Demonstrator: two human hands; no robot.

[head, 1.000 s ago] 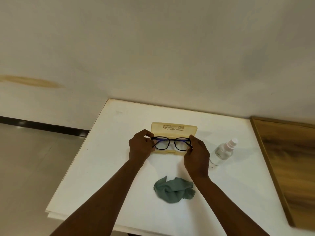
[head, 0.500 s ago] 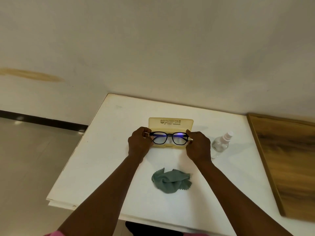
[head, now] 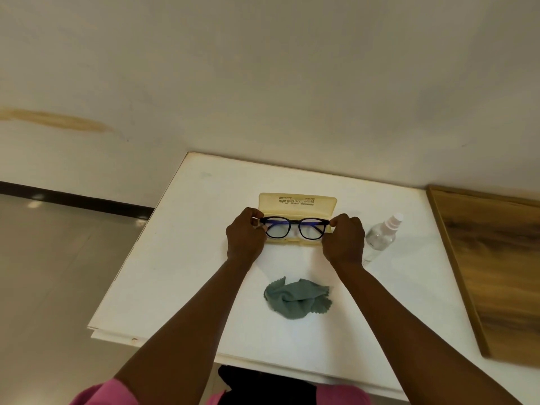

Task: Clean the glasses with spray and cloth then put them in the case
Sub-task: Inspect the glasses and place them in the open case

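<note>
Two hands (head: 245, 238) (head: 344, 241) holding glasses (head: 293, 228) over open case (head: 298, 201)

One pair of glasses (head: 294, 228); one case (head: 298, 203); one cloth (head: 296, 298); one spray bottle (head: 381, 235) — two hands, left hand (head: 245, 236); right hand (head: 344, 239).

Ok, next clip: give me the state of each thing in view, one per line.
glasses: unfolded view of the front, held over the case
case: open, lid up
left hand: pinches the frame's left end
right hand: pinches the frame's right end
cloth: crumpled on the table
spray bottle: capped, lying untouched on the table
</note>
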